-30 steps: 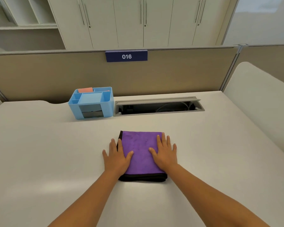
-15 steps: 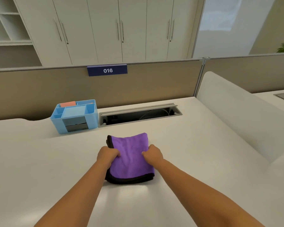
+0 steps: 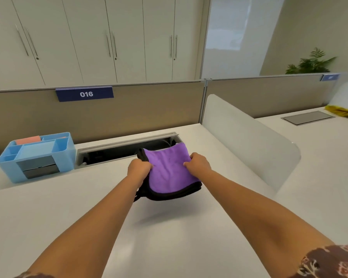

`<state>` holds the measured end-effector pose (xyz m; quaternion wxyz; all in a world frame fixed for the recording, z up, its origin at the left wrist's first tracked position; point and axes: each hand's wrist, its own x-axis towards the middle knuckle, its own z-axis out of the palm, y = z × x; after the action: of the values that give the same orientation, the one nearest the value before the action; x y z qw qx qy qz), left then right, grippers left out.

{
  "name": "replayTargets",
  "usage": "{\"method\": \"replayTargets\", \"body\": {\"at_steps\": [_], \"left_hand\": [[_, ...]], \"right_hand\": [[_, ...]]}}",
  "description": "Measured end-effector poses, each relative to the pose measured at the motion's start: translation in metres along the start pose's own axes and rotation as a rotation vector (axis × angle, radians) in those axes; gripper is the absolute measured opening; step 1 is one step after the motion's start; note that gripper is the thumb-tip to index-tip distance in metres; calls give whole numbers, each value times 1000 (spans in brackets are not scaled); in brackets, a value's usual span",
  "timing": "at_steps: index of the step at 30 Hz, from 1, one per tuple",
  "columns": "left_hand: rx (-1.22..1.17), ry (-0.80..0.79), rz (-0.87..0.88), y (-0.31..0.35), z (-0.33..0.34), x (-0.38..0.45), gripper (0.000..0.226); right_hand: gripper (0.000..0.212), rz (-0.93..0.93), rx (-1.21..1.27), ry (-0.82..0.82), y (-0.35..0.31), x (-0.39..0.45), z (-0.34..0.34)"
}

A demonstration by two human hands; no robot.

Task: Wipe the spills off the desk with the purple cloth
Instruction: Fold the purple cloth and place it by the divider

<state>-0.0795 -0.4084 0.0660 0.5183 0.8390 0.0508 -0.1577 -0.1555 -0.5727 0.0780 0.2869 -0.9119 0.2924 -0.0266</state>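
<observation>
Left hand [image 3: 139,169] and right hand [image 3: 198,164] each clamped on purple cloth [image 3: 169,169], lifted off desk [image 3: 88,207]; risk: folds drop open, snag open cable tray [image 3: 127,150].

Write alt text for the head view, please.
Two bare hands, left hand and right hand, grip a folded purple cloth with black edging above a white desk; a light blue plastic organizer stands at the left.

Blue organizer [image 3: 35,155] beside open cable tray [image 3: 127,151]; distant plant [image 3: 309,63].
</observation>
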Motion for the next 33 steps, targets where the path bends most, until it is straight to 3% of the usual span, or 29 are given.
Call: {"method": "replayTargets", "body": {"at_steps": [8,14,19,30,33], "left_hand": [[58,74,41,54,146,34,29],[156,161,75,79,218,63,34],[274,223,68,98,242,93,47],[378,253,25,109,274,143,29],[470,311,69,101,270,146,43]], "right_hand": [[33,-24,-61,40,100,106,-68],[32,-61,-117,48,138,188,-89],[27,-105,-219,68,140,234,-83],[27,-112,-382,101,146,290,-61],[26,-147,-475,114,148,287,-57]]}}
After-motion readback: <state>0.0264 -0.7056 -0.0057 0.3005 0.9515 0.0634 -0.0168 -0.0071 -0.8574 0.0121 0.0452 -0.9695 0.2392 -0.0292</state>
